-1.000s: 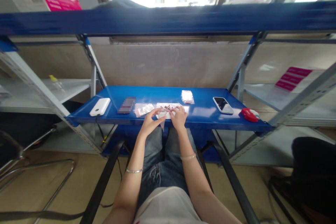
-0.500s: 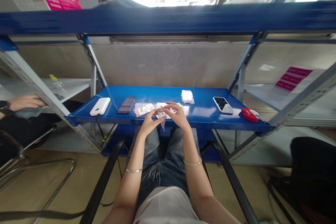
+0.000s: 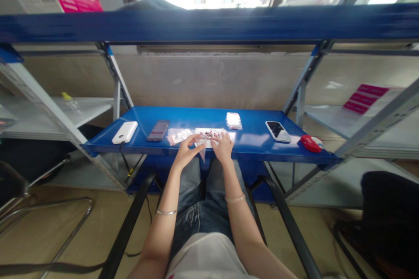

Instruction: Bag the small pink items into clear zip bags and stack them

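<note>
A small white tray or sheet [image 3: 198, 130] lies near the front edge of the blue table, scattered with several tiny dark red and dark bead-like pieces [image 3: 214, 133]. My left hand [image 3: 187, 151] is at its left side, thumb and fingers brought together in a pinch. What they grip is too small to make out. A pointed, see-through pinkish strip [image 3: 203, 154] hangs over the table edge by the left fingertips. My right hand [image 3: 224, 146] rests over the right part of the white piece, fingers bent down among the bits. Whether it grips one is hidden.
Left on the blue table [image 3: 196, 115] are a clear packet [image 3: 180, 136], a blurred-out flat item [image 3: 159, 130] and a white power bank [image 3: 125, 132] with a cable. Another packet [image 3: 233, 120], a phone [image 3: 278, 131] and a red object [image 3: 311, 143] are farther right.
My right hand has moved away from the left fingertips, down and right onto the white piece, uncovering the small bits. The left hand has barely moved. The neighbouring person's hand at far left has gone.
</note>
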A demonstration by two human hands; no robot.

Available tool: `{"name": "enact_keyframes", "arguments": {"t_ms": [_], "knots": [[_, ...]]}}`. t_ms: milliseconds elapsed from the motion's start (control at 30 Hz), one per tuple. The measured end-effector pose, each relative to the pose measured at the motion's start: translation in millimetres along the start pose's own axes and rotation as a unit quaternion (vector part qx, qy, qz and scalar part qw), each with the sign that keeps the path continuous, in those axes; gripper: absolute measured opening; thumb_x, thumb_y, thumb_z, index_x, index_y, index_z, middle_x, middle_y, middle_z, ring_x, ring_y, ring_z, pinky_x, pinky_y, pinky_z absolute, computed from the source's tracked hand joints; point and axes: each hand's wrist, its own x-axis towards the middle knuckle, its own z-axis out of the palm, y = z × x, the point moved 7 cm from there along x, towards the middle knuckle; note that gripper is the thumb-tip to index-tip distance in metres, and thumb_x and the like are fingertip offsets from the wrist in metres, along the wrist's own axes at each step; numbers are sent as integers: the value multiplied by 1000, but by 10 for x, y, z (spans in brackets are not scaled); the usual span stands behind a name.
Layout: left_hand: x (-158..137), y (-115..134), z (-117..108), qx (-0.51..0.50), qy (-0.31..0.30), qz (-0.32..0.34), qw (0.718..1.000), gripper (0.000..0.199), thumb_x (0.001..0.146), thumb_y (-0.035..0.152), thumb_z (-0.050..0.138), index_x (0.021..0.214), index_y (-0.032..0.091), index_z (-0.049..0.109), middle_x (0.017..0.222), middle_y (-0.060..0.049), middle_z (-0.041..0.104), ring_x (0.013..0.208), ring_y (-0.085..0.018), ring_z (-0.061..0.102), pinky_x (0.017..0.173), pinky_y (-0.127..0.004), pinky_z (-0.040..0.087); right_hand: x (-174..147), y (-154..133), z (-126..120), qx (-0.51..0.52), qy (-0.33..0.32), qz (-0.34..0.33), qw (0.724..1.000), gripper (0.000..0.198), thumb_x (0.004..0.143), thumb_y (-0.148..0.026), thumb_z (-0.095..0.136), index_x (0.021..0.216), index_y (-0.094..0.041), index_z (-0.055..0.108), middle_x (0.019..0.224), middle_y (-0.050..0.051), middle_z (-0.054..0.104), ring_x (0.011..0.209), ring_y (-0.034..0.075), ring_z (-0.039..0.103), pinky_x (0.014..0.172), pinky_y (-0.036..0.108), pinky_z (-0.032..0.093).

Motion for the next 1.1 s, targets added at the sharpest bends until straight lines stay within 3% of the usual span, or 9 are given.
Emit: {"name": "enact_keyframes", "arguments": {"t_ms": [100, 200, 400, 633, 1100], "knots": [[-3, 4, -6, -6, 2, -4, 1000, 44, 72, 40, 69, 111, 21, 61, 119, -9, 64, 113, -25, 56, 96, -38, 40, 6, 29, -47, 20, 17, 21, 999, 17, 80, -30, 62, 91, -24, 73, 135, 12, 49, 132, 29, 35, 102, 49, 29], [-4, 16, -11, -10, 6, -1, 1000, 43, 72, 40, 69, 111, 22, 61, 119, -8, 64, 114, -26, 56, 96, -38, 40, 3, 5, -91, 30, 34, 9, 999, 21, 79, -34, 64, 97, -25, 72, 132, 12, 52, 127, 27, 40, 100, 47, 31], [16, -68, 1, -3, 2, -4, 1000, 43, 72, 42, 68, 109, 22, 62, 119, -8, 64, 113, -26, 57, 96, -39, 40, -13, -110, -34, 27, -6, -22, 999, 17, 80, -36, 63, 91, -28, 74, 129, 9, 56, 125, 29, 43, 101, 51, 28], [51, -221, -2, -3, 9, -17, 1000, 45, 71, 45, 69, 109, 22, 62, 118, -9, 65, 112, -28, 57, 95, -40, 41, -12, -87, 4, 43, 4, -34, 998, 15, 81, -37, 63, 83, -28, 74, 124, 6, 60, 121, 26, 47, 99, 48, 29], [61, -216, 3, -17, 16, -25, 999, 42, 70, 42, 69, 107, 21, 63, 115, -10, 66, 110, -27, 59, 95, -41, 41, 26, 2, -2, 83, -38, -69, 994, 8, 74, -34, 70, 76, -28, 74, 120, 4, 63, 122, 26, 47, 101, 47, 30]]}}
